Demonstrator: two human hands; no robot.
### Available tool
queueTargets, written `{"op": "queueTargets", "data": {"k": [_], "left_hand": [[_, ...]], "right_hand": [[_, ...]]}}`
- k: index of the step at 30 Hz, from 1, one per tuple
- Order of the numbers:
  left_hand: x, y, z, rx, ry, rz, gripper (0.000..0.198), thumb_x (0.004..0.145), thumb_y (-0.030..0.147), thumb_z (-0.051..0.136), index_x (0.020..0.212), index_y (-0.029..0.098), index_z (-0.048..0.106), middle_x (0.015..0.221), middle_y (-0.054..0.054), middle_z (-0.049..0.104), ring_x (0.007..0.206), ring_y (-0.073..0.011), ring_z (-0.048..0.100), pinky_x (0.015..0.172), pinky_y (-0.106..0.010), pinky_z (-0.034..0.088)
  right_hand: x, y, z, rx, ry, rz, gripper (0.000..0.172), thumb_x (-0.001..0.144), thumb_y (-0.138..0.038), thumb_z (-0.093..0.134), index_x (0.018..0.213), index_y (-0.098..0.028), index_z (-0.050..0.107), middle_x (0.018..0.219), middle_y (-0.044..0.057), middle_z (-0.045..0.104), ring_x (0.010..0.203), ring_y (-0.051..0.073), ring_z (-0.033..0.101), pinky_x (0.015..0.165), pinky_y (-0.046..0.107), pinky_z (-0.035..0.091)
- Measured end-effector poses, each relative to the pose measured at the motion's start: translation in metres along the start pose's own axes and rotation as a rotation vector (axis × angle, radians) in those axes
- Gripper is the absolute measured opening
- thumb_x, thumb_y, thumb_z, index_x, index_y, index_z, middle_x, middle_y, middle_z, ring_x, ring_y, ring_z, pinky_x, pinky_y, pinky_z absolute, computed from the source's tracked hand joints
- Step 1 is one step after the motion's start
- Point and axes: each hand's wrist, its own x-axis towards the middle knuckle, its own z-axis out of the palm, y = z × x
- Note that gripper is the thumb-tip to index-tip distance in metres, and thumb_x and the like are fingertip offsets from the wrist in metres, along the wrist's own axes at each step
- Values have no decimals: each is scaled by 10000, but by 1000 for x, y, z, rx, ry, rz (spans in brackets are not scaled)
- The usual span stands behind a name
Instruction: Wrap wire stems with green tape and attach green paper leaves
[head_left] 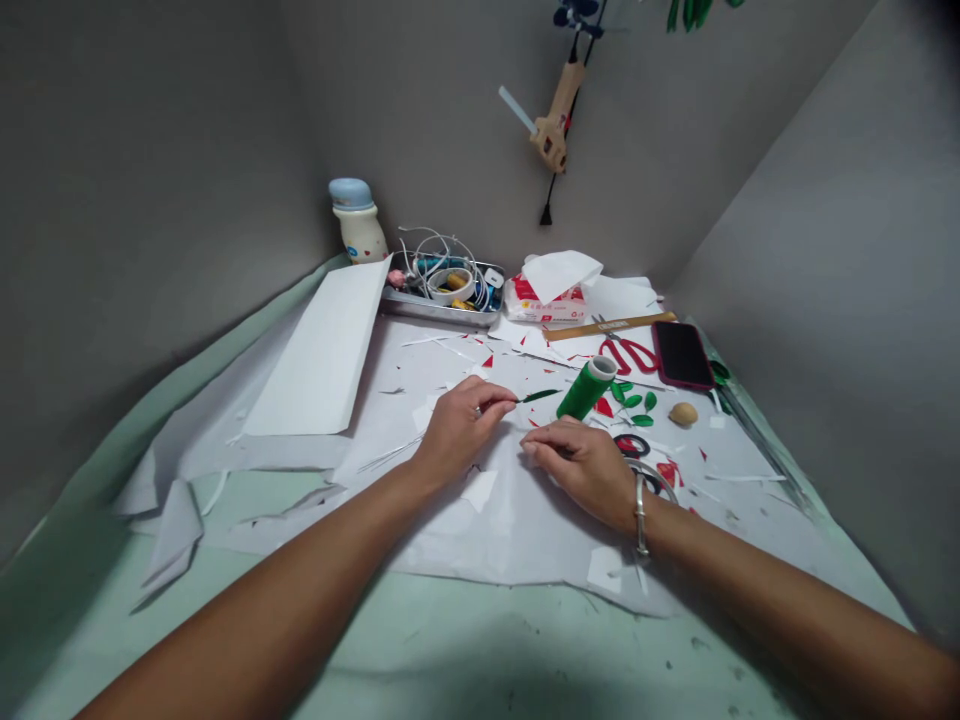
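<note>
A thin green strip [537, 397] sits pinched in the clenched grip of the left hand [457, 430], its long axis running almost level, its free tip pointing right, slightly upward, toward a green tape roll [586, 388] just beyond. The right hand [581, 465] lies beside it on a white paper sheet [480, 505], its grip relaxed and grasping nothing. Green paper leaves [632, 401] lie past the roll, near red-handled scissors [628, 354] and a phone [681, 354]. A steel tray [439, 311] of wires stands farther back. The print on a red-and-white packet [544, 303] is too small to read. The sheet covers a pale green counter [480, 640].
</note>
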Motion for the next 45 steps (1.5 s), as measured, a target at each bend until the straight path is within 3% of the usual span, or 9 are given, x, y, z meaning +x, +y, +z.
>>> {"op": "queueTargets", "data": {"k": [7, 10, 13, 17, 21, 30, 35, 39, 45], "left_hand": [[0, 0, 1, 158, -132, 48, 161, 870, 216, 583, 906, 232, 739, 909, -32, 615, 870, -173, 593, 810, -304, 463], [-1, 2, 1, 200, -243, 143, 181, 885, 195, 548, 896, 220, 727, 850, -26, 628, 849, -176, 581, 795, -308, 454], [-1, 4, 0, 170, -270, 168, 176, 886, 204, 545, 851, 215, 717, 847, -28, 632, 849, -176, 578, 791, -310, 452], [-2, 8, -1, 51, -434, 184, 154, 862, 208, 585, 860, 239, 735, 882, -30, 658, 878, -175, 600, 858, -331, 460], [-4, 12, -3, -108, -501, 144, 172, 869, 213, 575, 889, 250, 741, 903, -30, 662, 867, -157, 619, 849, -314, 479], [0, 7, -6, -340, -245, -133, 155, 822, 320, 634, 856, 198, 724, 887, -45, 692, 820, -175, 628, 797, -349, 511], [4, 5, -3, -249, -96, -158, 134, 815, 305, 653, 854, 199, 725, 886, -37, 698, 828, -174, 630, 832, -343, 501], [3, 4, -1, -104, -59, -95, 119, 822, 266, 635, 854, 213, 737, 887, -28, 697, 860, -180, 633, 853, -332, 490], [2, 4, 2, -31, -83, -65, 150, 832, 244, 622, 905, 238, 752, 881, -22, 697, 850, -180, 637, 845, -332, 484]], "right_hand": [[21, -14, -22, -335, -15, -269, 187, 902, -205, 546, 911, -189, 731, 742, 46, 696, 677, 167, 510, 674, 296, 404], [43, -21, -35, -398, -203, -331, 151, 850, -197, 604, 887, -211, 749, 682, 30, 673, 679, 170, 523, 653, 287, 376], [57, -21, -48, -282, -406, -218, 145, 826, -188, 619, 847, -226, 758, 654, -17, 665, 585, 114, 524, 582, 241, 355], [52, -9, -57, -153, -366, -49, 182, 852, -249, 582, 811, -198, 752, 570, -32, 619, 500, 93, 481, 504, 224, 338], [38, 6, -51, 59, -312, 62, 216, 862, -350, 590, 838, -197, 740, 718, -1, 685, 619, 121, 558, 567, 229, 414], [17, 13, -17, 235, -88, 270, 225, 853, -373, 596, 829, -186, 719, 616, -16, 627, 518, 113, 508, 491, 234, 396], [6, 5, -7, -66, 10, -30, 162, 892, -237, 558, 884, -215, 718, 833, 27, 726, 719, 158, 603, 696, 291, 452], [5, -6, -9, -424, -15, -275, 191, 911, -203, 521, 869, -199, 707, 704, 50, 669, 680, 185, 525, 651, 310, 396], [9, -9, -22, -510, 97, -353, 192, 924, -210, 508, 893, -190, 696, 702, 46, 658, 662, 178, 483, 644, 306, 370]]}}
